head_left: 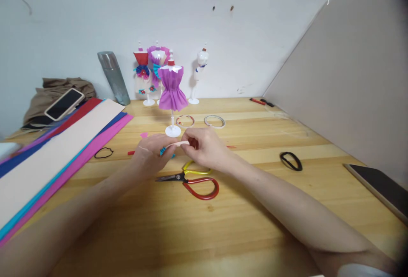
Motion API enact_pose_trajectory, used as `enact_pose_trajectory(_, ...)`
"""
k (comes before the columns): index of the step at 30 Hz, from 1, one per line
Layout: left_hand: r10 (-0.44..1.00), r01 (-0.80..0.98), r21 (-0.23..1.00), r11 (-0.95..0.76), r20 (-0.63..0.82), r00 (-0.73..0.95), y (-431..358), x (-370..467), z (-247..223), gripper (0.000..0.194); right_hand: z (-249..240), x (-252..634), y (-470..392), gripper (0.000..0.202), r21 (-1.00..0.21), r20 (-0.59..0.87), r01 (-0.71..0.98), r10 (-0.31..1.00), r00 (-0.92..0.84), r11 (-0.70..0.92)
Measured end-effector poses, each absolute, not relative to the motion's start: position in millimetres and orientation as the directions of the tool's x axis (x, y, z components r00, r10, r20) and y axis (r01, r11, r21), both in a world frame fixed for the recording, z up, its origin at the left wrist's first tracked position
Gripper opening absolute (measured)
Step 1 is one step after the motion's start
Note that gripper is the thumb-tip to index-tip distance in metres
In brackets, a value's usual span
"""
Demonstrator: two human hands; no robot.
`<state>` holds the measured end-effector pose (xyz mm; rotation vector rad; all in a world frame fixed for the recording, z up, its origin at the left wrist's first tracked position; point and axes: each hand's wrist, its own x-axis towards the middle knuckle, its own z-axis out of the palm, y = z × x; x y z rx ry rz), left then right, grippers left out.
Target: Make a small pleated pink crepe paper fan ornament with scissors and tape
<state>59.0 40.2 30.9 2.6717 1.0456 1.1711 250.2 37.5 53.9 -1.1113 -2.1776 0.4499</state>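
My left hand (pixel 152 153) and my right hand (pixel 205 147) meet above the middle of the table, both closed on a narrow cream paper strip (pixel 179 143). The strip runs between the two sets of fingertips. Partly hidden behind my left fingers is a piece of pleated blue paper (pixel 168 153). Scissors (pixel 188 180) with one yellow and one red handle lie just below my hands, blades pointing left. Beyond my hands stands a small mannequin (pixel 173 131) in a gathered purple paper dress (pixel 172 88).
Coloured paper sheets (pixel 63 151) are stacked at left, near a phone (pixel 64 104) and a bottle (pixel 114 78). More dressed mannequins (pixel 142 71) line the wall. Two tape rolls (pixel 214 121), a black hair tie (pixel 291 161), pens (pixel 261 102) and a dark tablet-like slab (pixel 379 187) lie around.
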Motion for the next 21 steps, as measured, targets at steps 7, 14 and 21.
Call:
enact_pose_trajectory(7, 0.738, 0.597, 0.469, -0.651, 0.574, 0.354, 35.6, 60.6, 29.2, 0.038, 52.5, 249.3, 37.9, 0.011, -0.578, 0.430, 0.542, 0.793, -0.432, 0.610)
enact_pose_trajectory(14, 0.736, 0.672, 0.399, -0.624, 0.590, 0.333, 36.4, 63.2, 32.1, 0.008, 50.1, 248.7, 36.6, 0.007, -0.552, 0.467, 0.534, 0.769, -0.437, 0.640)
enact_pose_trajectory(21, 0.700, 0.684, 0.336, -0.647, 0.617, 0.360, 33.3, 62.4, 32.2, 0.014, 46.3, 246.7, 35.6, 0.010, -0.553, 0.497, 0.527, 0.763, -0.413, 0.645)
